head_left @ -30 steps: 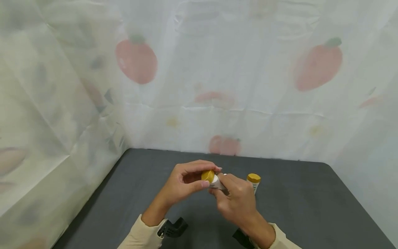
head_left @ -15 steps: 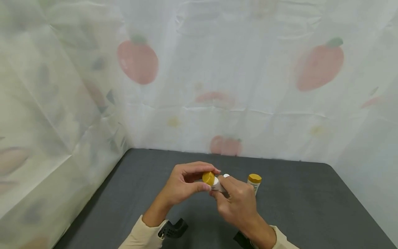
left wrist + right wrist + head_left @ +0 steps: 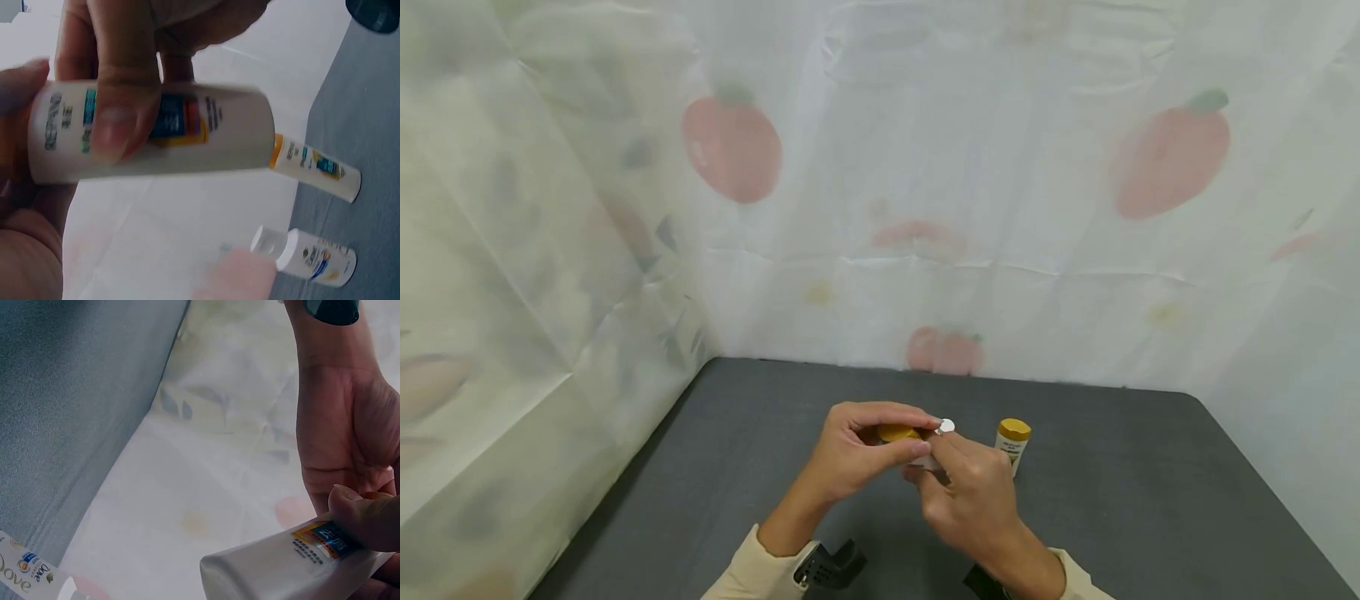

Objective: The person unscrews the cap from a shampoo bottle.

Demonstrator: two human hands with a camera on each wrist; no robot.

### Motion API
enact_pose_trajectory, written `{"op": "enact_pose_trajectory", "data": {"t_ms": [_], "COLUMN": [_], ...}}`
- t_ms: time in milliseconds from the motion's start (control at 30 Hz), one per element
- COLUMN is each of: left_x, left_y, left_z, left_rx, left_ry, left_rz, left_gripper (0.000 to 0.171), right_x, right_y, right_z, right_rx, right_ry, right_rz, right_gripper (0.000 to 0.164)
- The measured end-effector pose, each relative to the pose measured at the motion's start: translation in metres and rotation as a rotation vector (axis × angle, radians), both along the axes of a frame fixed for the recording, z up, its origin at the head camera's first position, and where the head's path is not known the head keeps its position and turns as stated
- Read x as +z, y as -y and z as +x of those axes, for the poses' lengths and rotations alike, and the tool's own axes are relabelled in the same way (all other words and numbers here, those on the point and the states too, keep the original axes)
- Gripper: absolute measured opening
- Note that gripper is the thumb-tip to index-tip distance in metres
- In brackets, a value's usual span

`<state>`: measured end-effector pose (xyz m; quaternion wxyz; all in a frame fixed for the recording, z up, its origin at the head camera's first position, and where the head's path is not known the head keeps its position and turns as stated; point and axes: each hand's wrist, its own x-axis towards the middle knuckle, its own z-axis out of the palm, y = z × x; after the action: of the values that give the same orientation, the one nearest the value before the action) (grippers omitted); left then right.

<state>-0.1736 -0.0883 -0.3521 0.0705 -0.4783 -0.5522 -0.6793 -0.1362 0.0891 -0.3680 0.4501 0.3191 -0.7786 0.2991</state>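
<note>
Between both hands a small white bottle with a yellow cap [image 3: 898,432] is held tilted above the table. My left hand [image 3: 861,442] curls its thumb and fingers round the cap end, hiding part of it. The bottle's body [image 3: 240,131] is gripped by my right hand [image 3: 976,496]; a digit lies across its blue and orange label in the left wrist view. In the right wrist view the same bottle's bottom part [image 3: 269,569] points toward the lower left. Fingers cover the join between cap and body.
A similar yellow-capped bottle [image 3: 1012,444] stands on the dark grey table [image 3: 1112,483] just beyond my right hand. A white-capped Dove bottle [image 3: 319,257] stands near it, mostly hidden by my hand in the head view. Printed white sheets [image 3: 1037,167] enclose the table.
My left hand has shifted right and a little down, now covering more of the yellow cap and white body. My right hand stays almost in place.
</note>
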Motion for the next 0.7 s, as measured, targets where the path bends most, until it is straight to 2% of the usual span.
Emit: {"op": "enact_pose_trajectory", "data": {"t_ms": [133, 233, 367, 533, 600, 700], "left_x": [-0.001, -0.003, -0.004, -0.005, -0.006, -0.008], "left_y": [-0.004, -0.003, 0.002, 0.01, 0.013, 0.016], "left_z": [0.001, 0.002, 0.002, -0.001, -0.002, -0.002], "left_rx": [0.037, 0.044, -0.03, -0.153, -0.169, -0.138], "left_ry": [0.012, 0.06, 0.103, 0.06, 0.06, 0.097], "left_rz": [0.017, 0.013, 0.019, 0.013, 0.003, -0.015], "left_gripper": [0.019, 0.02, 0.026, 0.036, 0.037, 0.04], "right_x": [0.0, 0.001, 0.002, 0.003, 0.003, 0.002], "right_y": [-0.001, -0.001, 0.0, -0.001, -0.002, -0.003], "right_z": [0.0, 0.0, 0.001, 0.002, 0.003, 0.003], "right_rx": [0.012, 0.024, 0.04, 0.04, 0.04, 0.037], "right_ry": [-0.003, 0.009, 0.041, 0.076, 0.086, 0.097], "right_rz": [-0.014, -0.02, -0.031, -0.048, -0.051, -0.054], "right_gripper": [0.033, 0.036, 0.036, 0.037, 0.038, 0.04]}}
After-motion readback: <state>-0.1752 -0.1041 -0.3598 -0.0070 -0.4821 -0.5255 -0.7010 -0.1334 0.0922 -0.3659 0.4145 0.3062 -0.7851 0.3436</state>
